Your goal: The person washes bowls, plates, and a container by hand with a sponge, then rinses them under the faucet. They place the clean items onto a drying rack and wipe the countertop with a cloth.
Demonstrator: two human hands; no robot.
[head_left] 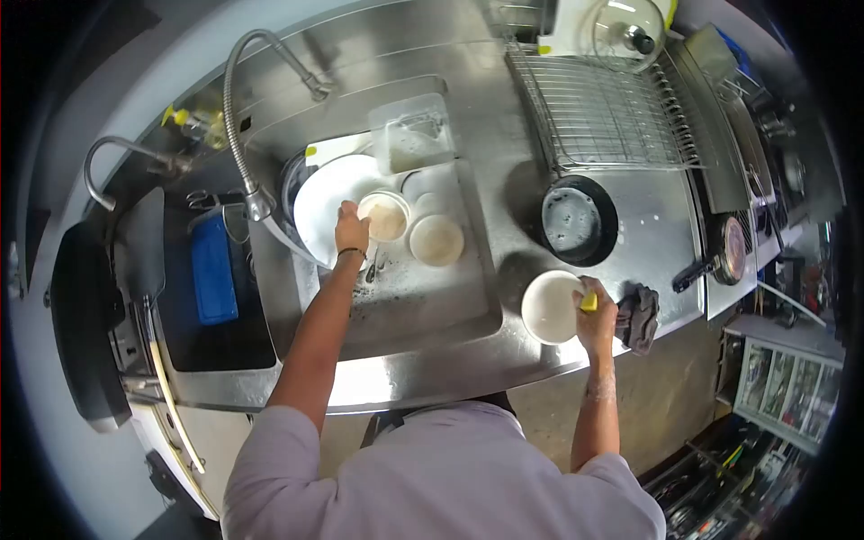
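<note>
My left hand (351,230) reaches into the sink (423,310), its fingers closed at the left rim of a small white bowl (385,216). Under that bowl lies a large white round dish (328,202). A second small bowl (437,240) stands to the right on the sink floor. On the counter, a yellow sponge (589,301) is gripped in my right hand (598,319), at the right rim of a white bowl (547,308). Whether my right fingers also hold that rim is hidden.
A black pan with suds (578,220) sits behind the white bowl. A dark cloth (638,319) lies at the counter edge. A wire rack (612,112) and glass lid (627,38) stand behind. A clear plastic container (412,130), a flexible tap (236,108) and a blue box (212,268) are farther left.
</note>
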